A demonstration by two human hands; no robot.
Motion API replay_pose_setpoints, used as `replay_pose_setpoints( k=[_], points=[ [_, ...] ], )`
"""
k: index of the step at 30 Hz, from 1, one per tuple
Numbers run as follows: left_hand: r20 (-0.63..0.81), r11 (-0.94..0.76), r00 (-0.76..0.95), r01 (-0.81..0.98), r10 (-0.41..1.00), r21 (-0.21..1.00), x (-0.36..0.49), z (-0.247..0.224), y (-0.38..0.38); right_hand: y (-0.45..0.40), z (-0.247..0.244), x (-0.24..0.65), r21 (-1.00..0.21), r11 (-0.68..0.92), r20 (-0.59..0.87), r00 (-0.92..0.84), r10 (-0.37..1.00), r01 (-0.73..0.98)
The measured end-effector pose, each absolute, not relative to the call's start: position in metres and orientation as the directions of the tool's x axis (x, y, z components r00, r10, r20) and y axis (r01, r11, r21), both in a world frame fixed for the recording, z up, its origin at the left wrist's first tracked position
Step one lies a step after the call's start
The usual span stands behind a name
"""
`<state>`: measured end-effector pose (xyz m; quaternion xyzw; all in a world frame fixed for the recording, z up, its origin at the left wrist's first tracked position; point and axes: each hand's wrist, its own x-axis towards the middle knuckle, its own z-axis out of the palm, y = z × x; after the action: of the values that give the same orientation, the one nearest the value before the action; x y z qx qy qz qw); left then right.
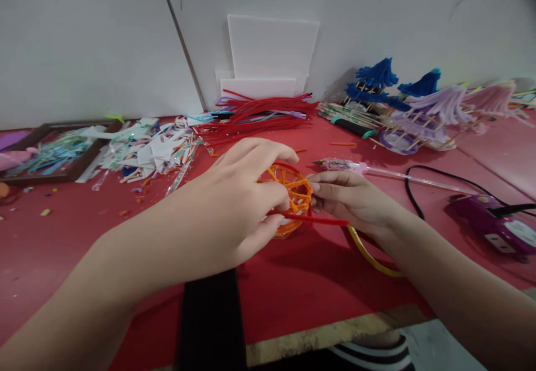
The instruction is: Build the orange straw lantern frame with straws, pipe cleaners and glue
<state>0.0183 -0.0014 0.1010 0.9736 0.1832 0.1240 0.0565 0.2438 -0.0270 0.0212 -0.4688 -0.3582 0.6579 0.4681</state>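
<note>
Between my hands is a round orange frame (295,184) with spokes, looking like a small wheel made of pipe cleaners. My left hand (255,192) curls over its left side and holds it, hiding part of the rim. A red pipe cleaner (322,220) sticks out to the right from under my left fingers, across the front of the frame. At the frame's right edge, my right hand (347,195) is closed in a pinch with thumb and fingers; what exactly lies between those fingertips is partly hidden.
Red pipe cleaners (268,115) lie in a bundle at the back. Scraps (154,150) and a framed tray (98,156) are left. At right are a glue gun (335,163), a purple power strip (489,223), a yellow cable (366,253) and blue and lilac tasselled models (439,105).
</note>
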Motion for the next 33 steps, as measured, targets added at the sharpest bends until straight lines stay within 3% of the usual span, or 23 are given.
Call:
replay_pose_setpoints(
  k=[17,25,33],
  points=[
    [0.253,-0.937,0.902,0.330,0.350,0.119,0.019,0.099,0.000,-0.021,0.015,0.243,-0.969,-0.172,-0.157,-0.094,0.983,-0.178],
    [0.213,-0.929,0.906,0.344,0.366,0.135,0.018,0.098,0.001,-0.027,0.024,0.241,-0.988,0.030,0.021,-0.060,0.998,0.148],
    [0.197,-0.918,0.898,0.370,0.392,0.141,0.020,0.099,-0.001,-0.032,0.034,0.237,-0.858,0.249,0.253,-0.053,0.966,0.449]
  ],
)
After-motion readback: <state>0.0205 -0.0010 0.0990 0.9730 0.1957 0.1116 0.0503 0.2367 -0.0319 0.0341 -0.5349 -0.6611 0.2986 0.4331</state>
